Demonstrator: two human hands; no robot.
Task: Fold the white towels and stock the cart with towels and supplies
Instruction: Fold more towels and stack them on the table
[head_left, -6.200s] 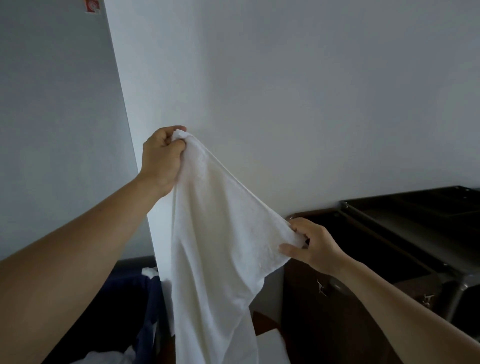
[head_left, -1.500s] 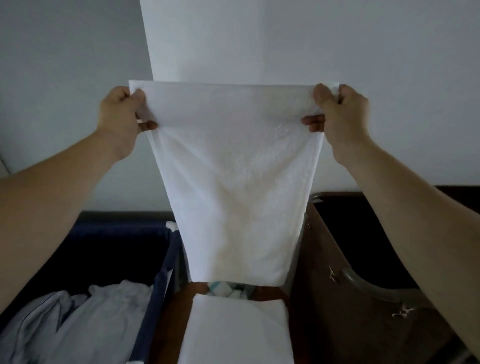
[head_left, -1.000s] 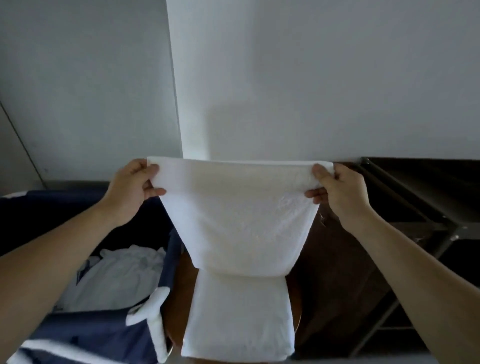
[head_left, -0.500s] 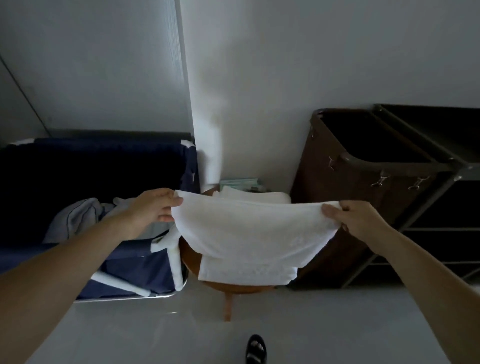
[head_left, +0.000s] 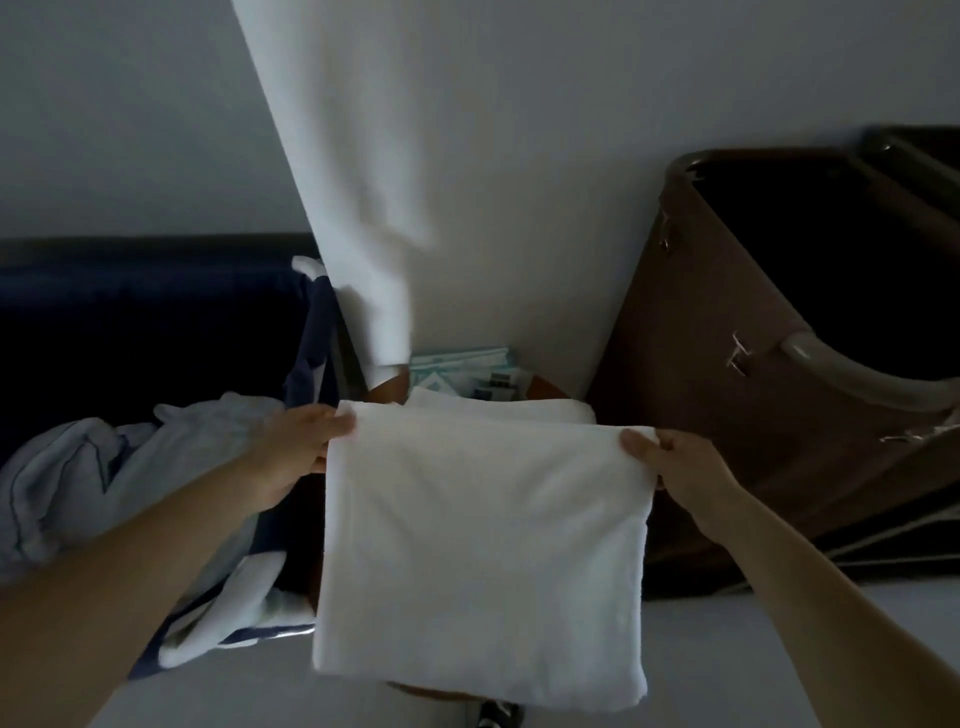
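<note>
White towel (head_left: 483, 545), folded into a thick rectangle, is lying in the middle of the view. Its near edge is hanging over the front of a round wooden surface (head_left: 387, 389), whose brown rim is peeking out in front of and behind the cloth. Just below that near edge, the tip of a dark shoe (head_left: 498, 714) is showing on the pale floor.

Both bare forearms are reaching forward from the lower corners, nearly straight, and converging on the towel's far edge. The left hand (head_left: 293, 452) is gripping the far left corner, with its thumb lying flat on top of the cloth and the remaining fingers tucked below, pinching the corner. The right hand (head_left: 680, 470) is mirroring it on the far right corner, thumb pressing on top and fingers curling under the fold, pinching the cloth.

Directly beyond the held edge, a second folded towel (head_left: 498, 408) is sitting underneath, with its far strip sticking out. Behind it, teal and white packets (head_left: 462, 369) are resting at the back of the surface, against the wall corner (head_left: 363, 156). To the left, a dark blue bin (head_left: 156, 322) is holding crumpled pale linen (head_left: 130, 467). To the right, a brown bag (head_left: 727, 441) is hanging open from the cart (head_left: 914, 150), clipped to a curved rail.
</note>
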